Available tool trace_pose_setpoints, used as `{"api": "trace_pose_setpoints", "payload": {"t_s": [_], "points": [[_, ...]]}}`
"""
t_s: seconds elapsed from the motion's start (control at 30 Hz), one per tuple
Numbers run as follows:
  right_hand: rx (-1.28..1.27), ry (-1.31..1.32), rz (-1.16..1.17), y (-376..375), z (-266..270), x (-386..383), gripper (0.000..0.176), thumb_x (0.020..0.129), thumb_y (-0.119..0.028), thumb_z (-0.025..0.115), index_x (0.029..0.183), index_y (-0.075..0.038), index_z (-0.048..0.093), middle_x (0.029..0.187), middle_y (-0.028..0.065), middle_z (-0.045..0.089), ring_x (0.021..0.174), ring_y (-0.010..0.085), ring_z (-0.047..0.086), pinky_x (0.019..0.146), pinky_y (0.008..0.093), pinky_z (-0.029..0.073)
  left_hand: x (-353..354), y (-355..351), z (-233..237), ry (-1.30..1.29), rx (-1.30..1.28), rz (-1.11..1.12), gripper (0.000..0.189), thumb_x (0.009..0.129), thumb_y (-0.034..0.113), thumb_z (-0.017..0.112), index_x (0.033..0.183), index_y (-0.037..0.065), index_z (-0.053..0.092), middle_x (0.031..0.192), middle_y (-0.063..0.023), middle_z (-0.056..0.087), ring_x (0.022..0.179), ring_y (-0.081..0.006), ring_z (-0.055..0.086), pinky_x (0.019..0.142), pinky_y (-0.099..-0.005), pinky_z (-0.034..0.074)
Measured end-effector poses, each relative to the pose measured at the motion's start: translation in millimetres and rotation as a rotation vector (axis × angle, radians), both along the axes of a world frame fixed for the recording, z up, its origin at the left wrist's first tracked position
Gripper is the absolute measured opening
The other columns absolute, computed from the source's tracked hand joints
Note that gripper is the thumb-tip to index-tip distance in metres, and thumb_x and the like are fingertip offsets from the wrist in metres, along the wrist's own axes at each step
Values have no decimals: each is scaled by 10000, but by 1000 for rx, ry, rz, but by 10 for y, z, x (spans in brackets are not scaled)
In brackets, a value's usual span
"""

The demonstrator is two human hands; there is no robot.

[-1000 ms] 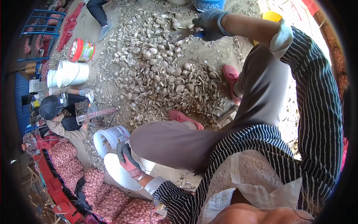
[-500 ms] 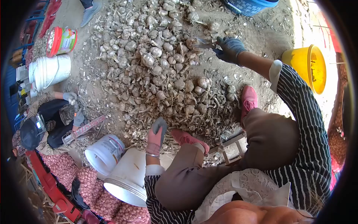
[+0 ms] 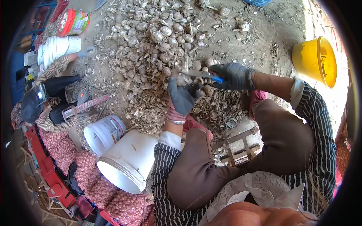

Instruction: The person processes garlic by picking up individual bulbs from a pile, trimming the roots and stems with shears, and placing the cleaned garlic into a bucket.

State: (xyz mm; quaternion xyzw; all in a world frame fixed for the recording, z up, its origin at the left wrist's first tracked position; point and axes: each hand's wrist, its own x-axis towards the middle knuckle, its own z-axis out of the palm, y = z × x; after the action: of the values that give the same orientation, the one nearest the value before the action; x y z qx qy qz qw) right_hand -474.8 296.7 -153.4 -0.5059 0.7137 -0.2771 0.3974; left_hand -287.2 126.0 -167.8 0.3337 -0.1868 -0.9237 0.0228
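Note:
My right hand (image 3: 234,76), in a grey glove, is closed around the blue handle of a cutting tool (image 3: 200,74). Its metal part reaches left to a garlic bulb (image 3: 182,79). That bulb sits in the fingers of my left hand (image 3: 183,97), in a grey and pink glove, with its stem pointing up. Both hands are close together over the lower part of a pile of garlic bulbs (image 3: 166,47) with dry stems and loose skins on the ground.
A yellow bucket (image 3: 309,60) stands at the right. White buckets (image 3: 132,154) lie tilted at lower left, near pink netted bulbs (image 3: 86,171). A co-worker (image 3: 49,94) sits at the left by a red and green bucket (image 3: 78,22). A wooden stool (image 3: 235,148) is between my legs.
My left hand has risen and taken hold of a bulb. My right hand has come down with the tool to meet it. The co-worker's arm has reached farther out.

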Motion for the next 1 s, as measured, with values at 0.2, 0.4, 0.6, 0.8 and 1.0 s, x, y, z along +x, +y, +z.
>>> {"api": "trace_pose_setpoints", "payload": {"t_s": [0.2, 0.4, 0.6, 0.8, 1.0], "points": [[-153, 157, 7, -13, 638, 288, 484, 813, -344, 660, 1173, -59, 508, 845, 179, 647, 815, 350, 641, 709, 412, 496, 148, 27, 589, 125, -25, 29, 575, 919, 551, 461, 1235, 74, 520, 1102, -115, 626, 886, -208, 627, 706, -323, 536], [-488, 235, 78, -341, 1612, 512, 594, 793, -269, 678, 1271, -10, 437, 838, 211, 633, 807, 386, 627, 713, 429, 494, 364, 4, 1872, 118, -268, 56, 574, 912, 561, 445, 1195, 72, 548, 1003, -89, 643, 822, -181, 633, 635, -288, 537], [-402, 346, 133, -276, 2463, 813, 571, 783, -256, 692, 1247, -22, 456, 813, 213, 619, 756, 386, 621, 683, 423, 493, 857, 191, 2663, 174, -322, 85, 585, 906, 569, 455, 1146, 47, 566, 904, -57, 631, 785, -174, 627, 611, -276, 515], [-489, 395, 120, 185, 2983, 1315, 535, 788, -274, 697, 1223, -44, 487, 802, 208, 612, 733, 383, 614, 659, 435, 481, 1281, 698, 2951, 274, -369, 224, 490, 888, 525, 538, 1123, 96, 574, 884, -60, 631, 752, -183, 615, 626, -308, 489], [-328, 351, 111, 514, 2301, 1542, 385, 812, -265, 659, 1108, -38, 561, 840, 210, 630, 762, 395, 616, 656, 429, 485, 1527, 939, 2173, 610, 45, 172, 513, 903, 543, 492, 1112, 82, 575, 908, -67, 620, 655, -144, 502, 599, -301, 395]]}}
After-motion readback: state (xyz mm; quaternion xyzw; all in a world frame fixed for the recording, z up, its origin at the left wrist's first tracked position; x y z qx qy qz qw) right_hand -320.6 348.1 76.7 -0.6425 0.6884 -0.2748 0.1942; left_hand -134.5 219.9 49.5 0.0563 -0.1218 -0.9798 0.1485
